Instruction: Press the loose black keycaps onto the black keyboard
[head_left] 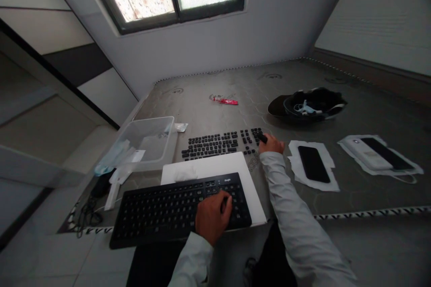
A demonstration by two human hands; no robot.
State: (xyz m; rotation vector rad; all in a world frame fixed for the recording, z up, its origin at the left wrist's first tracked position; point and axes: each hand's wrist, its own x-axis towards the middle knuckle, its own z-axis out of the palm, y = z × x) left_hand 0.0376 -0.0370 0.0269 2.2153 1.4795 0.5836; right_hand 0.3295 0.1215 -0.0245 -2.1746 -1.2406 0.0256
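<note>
A black keyboard (pixel 158 208) lies tilted across a white board (pixel 252 188) at the table's front edge. My left hand (pixel 213 216) rests on its right part, fingers curled and thumb bent in; anything in that pinch is hidden. Farther back, black keycaps (pixel 212 145) lie in rows on the table, with a number-pad group at the right end. My right hand (pixel 271 143) is closed around a short black stick-like object (pixel 261 137), its tip at the right edge of the keycaps. The exact kind of that object is too small to tell.
At left stand a clear plastic box (pixel 170 143) and a coiled black cable (pixel 89 215). A phone (pixel 314 163) lies on white cloth to the right, beside a white device (pixel 368 154). Behind them sits a dark cap (pixel 310 105); a red packet (pixel 229 101) lies farther back.
</note>
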